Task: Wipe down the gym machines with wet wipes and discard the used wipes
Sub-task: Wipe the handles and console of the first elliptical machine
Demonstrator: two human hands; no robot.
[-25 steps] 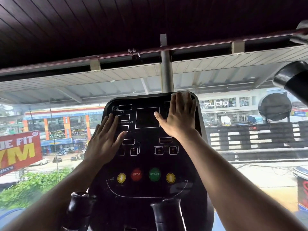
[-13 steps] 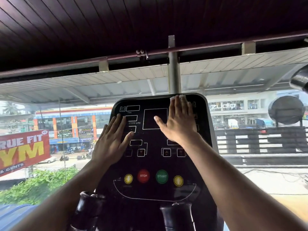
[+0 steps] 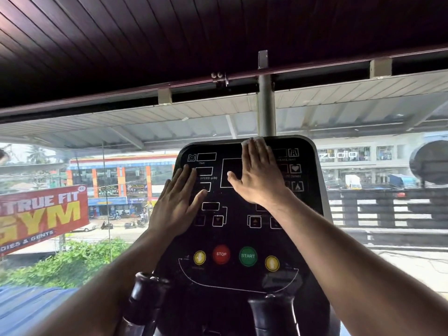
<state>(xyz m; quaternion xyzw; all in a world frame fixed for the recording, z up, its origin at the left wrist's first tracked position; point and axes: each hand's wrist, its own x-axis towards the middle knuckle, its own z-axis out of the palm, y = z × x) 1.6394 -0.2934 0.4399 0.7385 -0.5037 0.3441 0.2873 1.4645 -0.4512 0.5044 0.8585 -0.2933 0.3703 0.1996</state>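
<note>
Dark slatted ceiling (image 3: 169,44) overhead, a steel post (image 3: 266,105) rising to the beam. Daylight floods through the glass onto a street below, a red gym banner (image 3: 41,214) at left, shopfronts (image 3: 121,180) beyond, possibly parked scooters kerbside.

Two bare forearms reach in from the bottom corners of the head view, each ending in a bare hand. The left hand (image 3: 173,207) and the right hand (image 3: 258,177) wear no gloves. No rings or wristbands show on the backs of the hands or the wrists. No watch shows either, as far as the soft, wide-angle picture allows. No sleeve shows on either arm up to the frame edge, so any clothing begins higher than the camera sees. Fingernails look short and unpainted. Tendons stand out faintly along the right wrist.
</note>
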